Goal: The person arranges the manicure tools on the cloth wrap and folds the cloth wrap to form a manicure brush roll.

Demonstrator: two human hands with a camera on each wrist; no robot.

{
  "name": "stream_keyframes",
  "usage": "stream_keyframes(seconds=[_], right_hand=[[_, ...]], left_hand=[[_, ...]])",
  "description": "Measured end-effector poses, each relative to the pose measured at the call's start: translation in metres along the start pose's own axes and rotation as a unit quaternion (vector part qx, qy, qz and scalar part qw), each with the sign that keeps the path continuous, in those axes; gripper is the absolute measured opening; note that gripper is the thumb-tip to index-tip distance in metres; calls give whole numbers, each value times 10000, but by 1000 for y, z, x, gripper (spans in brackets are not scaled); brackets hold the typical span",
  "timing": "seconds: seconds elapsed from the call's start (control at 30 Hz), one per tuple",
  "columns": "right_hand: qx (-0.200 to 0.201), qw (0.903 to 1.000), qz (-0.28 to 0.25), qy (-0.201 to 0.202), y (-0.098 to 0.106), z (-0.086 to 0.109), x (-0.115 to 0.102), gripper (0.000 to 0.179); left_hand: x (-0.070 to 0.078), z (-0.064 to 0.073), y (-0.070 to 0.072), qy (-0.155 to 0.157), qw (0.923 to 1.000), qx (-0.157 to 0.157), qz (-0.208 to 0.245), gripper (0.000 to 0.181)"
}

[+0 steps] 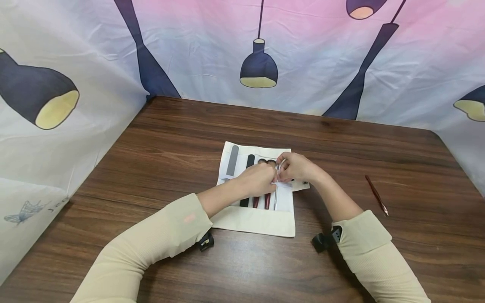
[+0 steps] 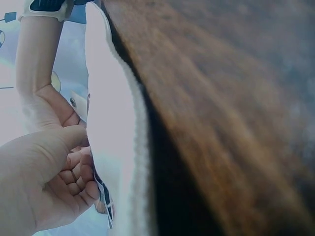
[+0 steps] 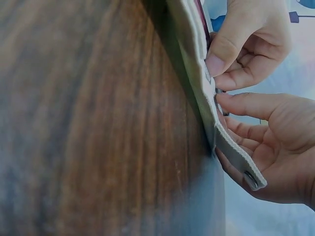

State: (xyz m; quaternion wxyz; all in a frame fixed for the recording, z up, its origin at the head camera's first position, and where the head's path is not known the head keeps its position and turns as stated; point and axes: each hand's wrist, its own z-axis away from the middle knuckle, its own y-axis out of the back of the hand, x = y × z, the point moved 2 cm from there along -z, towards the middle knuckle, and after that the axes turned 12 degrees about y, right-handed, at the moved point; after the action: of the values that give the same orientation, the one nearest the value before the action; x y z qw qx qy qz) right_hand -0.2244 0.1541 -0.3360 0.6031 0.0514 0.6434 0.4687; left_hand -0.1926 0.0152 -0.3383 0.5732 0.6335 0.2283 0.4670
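A white cloth tool roll (image 1: 246, 221) lies spread on the table, with a band across its tools. A slim metal tool (image 1: 275, 198) runs lengthwise near its right side, its lower end in the pocket. My left hand (image 1: 257, 180) reaches over the roll and pinches this tool near the band; its thumb (image 3: 215, 65) lies on the knurled metal. Close beside it, my right hand (image 1: 297, 166) holds the tool's upper part between thumb and fingers. Left of them sit two dark-haired brushes with red handles (image 1: 267, 201), a black file (image 1: 250, 160) and a grey file (image 1: 233, 160).
A thin tool with a dark red handle (image 1: 374, 191) lies apart on the wooden table (image 1: 182, 143), to the right. A cloth tab with a snap (image 3: 243, 164) sticks out from the roll's right edge. Patterned fabric (image 1: 212, 50) hangs behind and beside the table.
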Motion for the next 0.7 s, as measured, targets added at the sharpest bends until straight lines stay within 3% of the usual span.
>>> stream_keyframes(seconds=[0.2, 0.33, 0.53, 0.7], right_hand=[[-10, 9999, 151, 24, 4, 4, -2, 40], [318, 9992, 232, 106, 16, 13, 0, 40], [782, 9955, 529, -59, 49, 50, 13, 35], [899, 9890, 1080, -463, 79, 87, 41, 41]], left_hand=[[1, -1, 1, 18, 10000, -42, -50, 8], [1, 0, 1, 16, 9999, 33, -142, 10], [1, 1, 0, 127, 9999, 14, -62, 10], [2, 1, 0, 73, 9999, 49, -71, 9]])
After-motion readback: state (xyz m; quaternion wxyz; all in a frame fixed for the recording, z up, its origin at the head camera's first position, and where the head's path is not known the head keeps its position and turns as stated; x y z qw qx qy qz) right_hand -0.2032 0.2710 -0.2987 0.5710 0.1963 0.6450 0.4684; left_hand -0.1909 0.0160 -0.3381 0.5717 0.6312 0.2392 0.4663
